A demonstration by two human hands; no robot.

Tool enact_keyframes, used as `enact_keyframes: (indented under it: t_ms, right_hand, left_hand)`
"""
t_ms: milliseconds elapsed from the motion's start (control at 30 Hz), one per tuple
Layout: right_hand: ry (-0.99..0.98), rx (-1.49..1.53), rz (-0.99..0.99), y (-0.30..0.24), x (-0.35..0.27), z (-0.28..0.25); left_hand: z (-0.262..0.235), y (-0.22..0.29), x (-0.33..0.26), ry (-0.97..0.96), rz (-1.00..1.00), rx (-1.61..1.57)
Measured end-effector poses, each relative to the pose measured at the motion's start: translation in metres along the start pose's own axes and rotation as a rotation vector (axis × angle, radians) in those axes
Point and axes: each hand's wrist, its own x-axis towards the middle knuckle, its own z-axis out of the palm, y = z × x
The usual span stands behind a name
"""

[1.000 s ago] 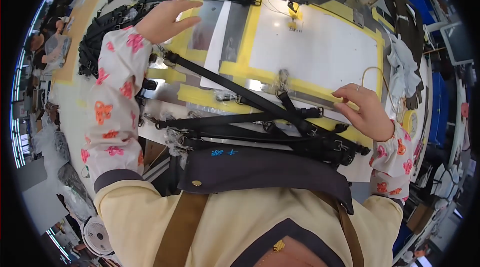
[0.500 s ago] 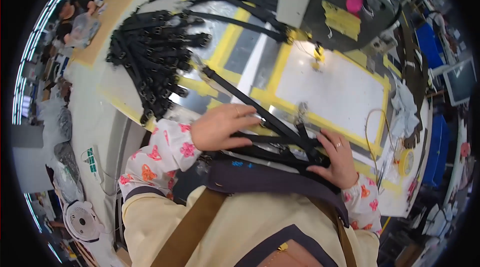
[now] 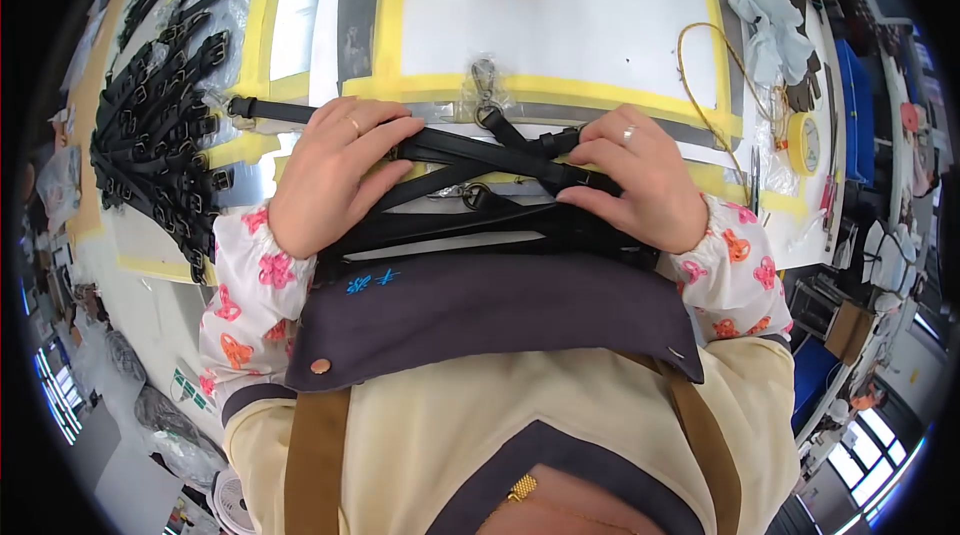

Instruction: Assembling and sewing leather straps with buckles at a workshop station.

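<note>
Both hands have drawn in to the near table edge, pressing a bundle of black straps together.

Head view: left hand (image 3: pixel 335 175) lies flat over the black straps (image 3: pixel 470 190), fingers spread to pin them; right hand (image 3: pixel 640 185) curls on the crossing buckle end, gathering them against the table (image 3: pixel 560 25). Several straps overlap, so an exact count cannot be told; two metal rings show. One strap pile (image 3: pixel 160 135) sits at the left edge.

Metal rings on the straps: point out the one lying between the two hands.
The lower ring, between the left hand and right hand; the other ring lies farther up by the yellow tape.
</note>
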Motion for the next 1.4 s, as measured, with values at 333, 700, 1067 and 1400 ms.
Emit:
enact_keyframes:
  t_ms: [333,700,1067,1400]
  right_hand:
    - [0.07,0.011,-0.001,0.001,0.049,-0.026]
    - [0.247,0.053,0.041,0.08,0.122,0.029]
    - [0.314,0.063,0.046,0.087,0.118,0.036]
    - [0.387,-0.042,-0.042,0.085,0.121,0.033]
  left_hand:
    - [-0.071,-0.01,0.016,0.156,-0.132,0.055]
    - [-0.051,-0.125,0.097,0.268,0.198,0.437]
    - [-0.01,-0.172,0.15,0.559,0.12,0.571]
    - [0.018,-0.086,0.138,-0.084,0.085,-0.248]
